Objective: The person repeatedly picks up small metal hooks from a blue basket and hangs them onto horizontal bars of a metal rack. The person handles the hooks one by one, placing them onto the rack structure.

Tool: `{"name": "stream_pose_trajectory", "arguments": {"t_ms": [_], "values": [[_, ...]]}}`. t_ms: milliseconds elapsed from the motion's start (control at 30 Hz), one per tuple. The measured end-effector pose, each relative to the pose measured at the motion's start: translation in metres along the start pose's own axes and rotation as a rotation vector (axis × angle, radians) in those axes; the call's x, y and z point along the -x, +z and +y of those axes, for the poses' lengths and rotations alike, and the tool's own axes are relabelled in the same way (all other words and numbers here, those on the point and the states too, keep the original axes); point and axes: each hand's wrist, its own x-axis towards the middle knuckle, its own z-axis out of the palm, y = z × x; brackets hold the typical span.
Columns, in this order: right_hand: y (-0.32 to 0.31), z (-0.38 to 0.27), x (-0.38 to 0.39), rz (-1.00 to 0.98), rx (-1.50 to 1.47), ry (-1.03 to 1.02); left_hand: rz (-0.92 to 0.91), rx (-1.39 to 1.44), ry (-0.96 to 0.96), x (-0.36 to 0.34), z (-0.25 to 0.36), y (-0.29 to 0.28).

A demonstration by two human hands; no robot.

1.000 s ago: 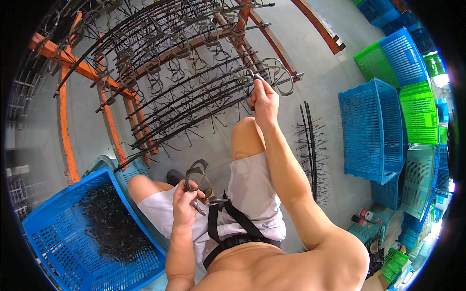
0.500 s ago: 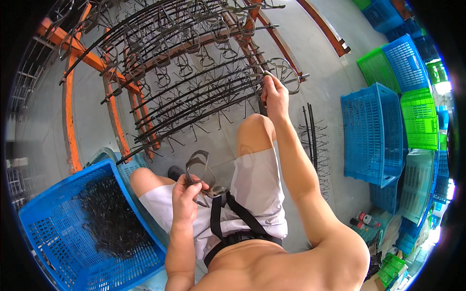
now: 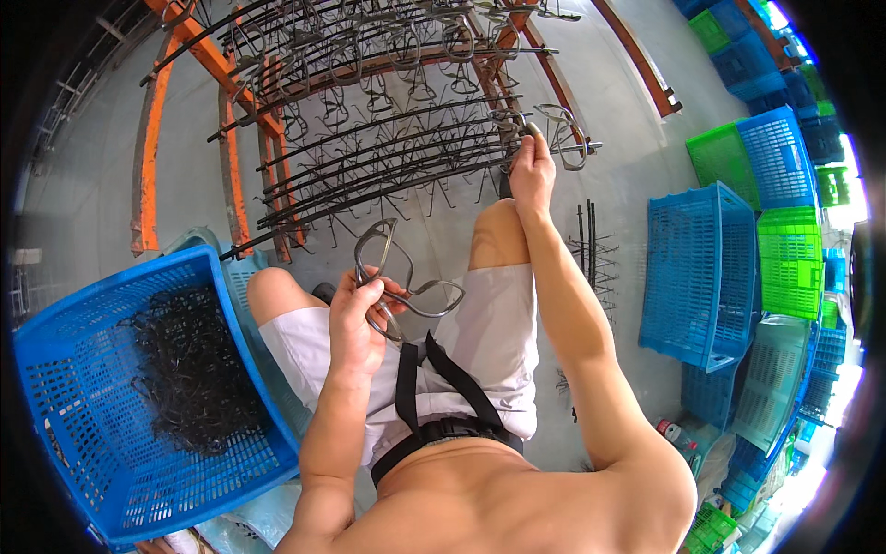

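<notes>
My left hand [image 3: 355,323] is closed around dark grey goggle frames [image 3: 407,268], held above my lap. Their open loops stick out past my fingers; how many there are I cannot tell. Stretched forward, my right hand [image 3: 532,180] pinches another goggle frame [image 3: 580,129] at the right end of a black hanging bar [image 3: 420,174]. Whether that frame is hooked on the bar is hidden by my fingers. The bar is one of several with thin wire hooks, on an orange metal rack [image 3: 217,65]. Many similar frames hang from the bars farther back.
On my left stands a blue crate [image 3: 83,406] with a heap of thin black pieces [image 3: 198,369]. Blue crates [image 3: 688,277] and green crates [image 3: 792,263] are stacked to the right. Two hooked bars [image 3: 587,249] lie on the floor beside my right forearm.
The goggle frames in my left hand have turned and spread, so their loops show more openly. My right hand stays at the bar's end. The whole view has shifted slightly.
</notes>
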Motion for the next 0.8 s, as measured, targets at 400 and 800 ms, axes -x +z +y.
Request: {"name": "stream_pose_trajectory", "arguments": {"t_ms": [400,800], "values": [[-0.027,-0.019,0.006,0.043,0.347,-0.161,0.008,-0.017,0.013,0.007,0.002,0.007],[-0.040,-0.080,0.141,-0.867,-0.388,0.105,0.128,0.196,0.011,0.004,0.029,-0.028]]}}
